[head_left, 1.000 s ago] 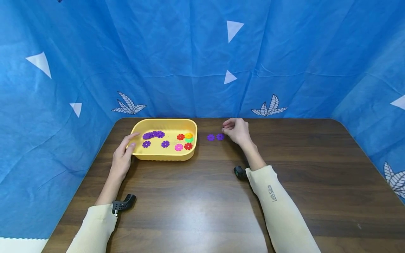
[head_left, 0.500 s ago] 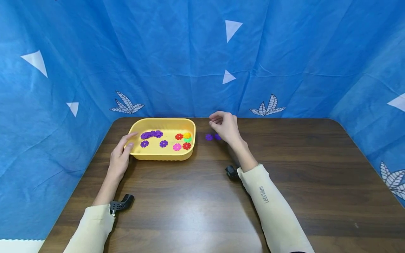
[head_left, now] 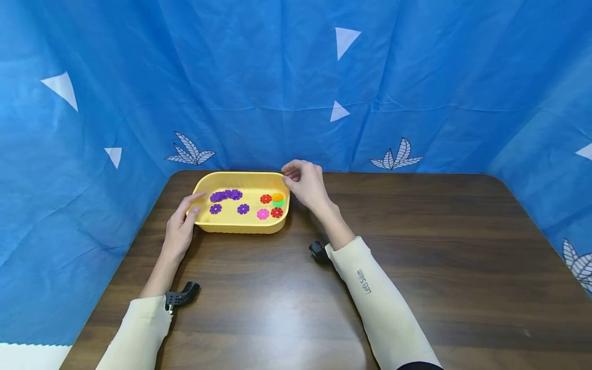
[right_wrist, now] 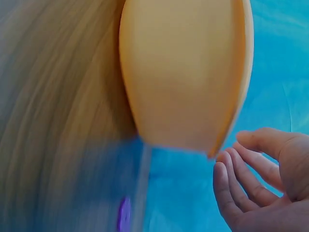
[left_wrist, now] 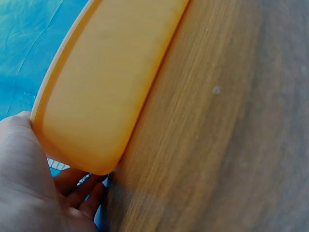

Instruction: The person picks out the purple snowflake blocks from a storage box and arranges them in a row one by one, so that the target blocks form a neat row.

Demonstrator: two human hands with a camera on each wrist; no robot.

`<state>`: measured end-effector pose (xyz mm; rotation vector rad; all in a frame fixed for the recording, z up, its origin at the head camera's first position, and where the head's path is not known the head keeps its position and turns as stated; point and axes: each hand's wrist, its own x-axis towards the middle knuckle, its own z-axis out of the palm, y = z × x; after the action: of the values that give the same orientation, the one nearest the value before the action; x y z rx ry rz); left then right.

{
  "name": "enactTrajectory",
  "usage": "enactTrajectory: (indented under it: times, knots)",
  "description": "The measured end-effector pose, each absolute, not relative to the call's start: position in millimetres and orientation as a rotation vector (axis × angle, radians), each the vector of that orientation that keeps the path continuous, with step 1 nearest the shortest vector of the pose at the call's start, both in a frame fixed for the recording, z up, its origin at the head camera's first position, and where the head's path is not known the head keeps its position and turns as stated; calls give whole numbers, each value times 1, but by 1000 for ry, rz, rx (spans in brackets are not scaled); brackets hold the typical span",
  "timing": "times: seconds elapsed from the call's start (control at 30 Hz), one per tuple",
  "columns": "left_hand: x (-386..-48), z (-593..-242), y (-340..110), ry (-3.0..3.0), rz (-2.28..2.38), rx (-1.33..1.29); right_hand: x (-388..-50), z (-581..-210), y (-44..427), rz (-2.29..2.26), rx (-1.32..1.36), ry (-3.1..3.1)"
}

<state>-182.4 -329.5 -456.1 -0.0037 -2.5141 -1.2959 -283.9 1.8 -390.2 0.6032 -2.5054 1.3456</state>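
1. The tray (head_left: 242, 229) that the left hand (head_left: 178, 226) held looked to me like smooth, moulded plastic with a soft satin sheen.
2. Between the two hands, the small discs (head_left: 243, 209) appeared to be thin, hard plastic.
3. Under the right hand (head_left: 309, 185), I saw a table (head_left: 439, 267) with a wood-grain surface, fairly smooth, glossy enough to throw back a pale glare between the forearms.
4. Behind both hands hung a creased, largely matt cloth (head_left: 277, 103).
5. Back from the hands, the sleeves (head_left: 384, 308) seemed soft, matt fabric.
6. By the left wrist, I made out a mount (head_left: 182, 295) of black plastic and a silvery, metal-looking fitting (head_left: 170, 309).
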Motion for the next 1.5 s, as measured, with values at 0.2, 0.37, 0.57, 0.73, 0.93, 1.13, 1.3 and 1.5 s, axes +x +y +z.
enactTrajectory:
  times: [0.2,0.37,0.57,0.73,0.93,1.13,1.3,1.5]
  knots:
    - [-184,-457,-329,-2513,-1289,-11,-282,-389,-30,1374,721,-2558]
    - [-182,-455,-329,-2504,-1281,1,-279,-390,-58,1368,832,-2632]
    - [-182,-458,-327,-2498,-1292,-4,-277,-396,-81,1321,933,-2751]
    - [-182,-461,-327,-2491,-1309,-14,-276,-405,-90,1123,1006,-2854]
    - [-183,-458,-329,-2495,-1294,-6,-276,-408,-94,986,1099,-2904]
    - [-183,-459,-329,-2493,-1291,-10,-275,-409,-96,830,1156,-2934]
    - [-183,-458,-330,-2496,-1291,-5,-275,-410,-97,834,1136,-2947]
    - [-183,-458,-329,-2490,-1318,1,-275,-410,-96,820,1148,-2899]
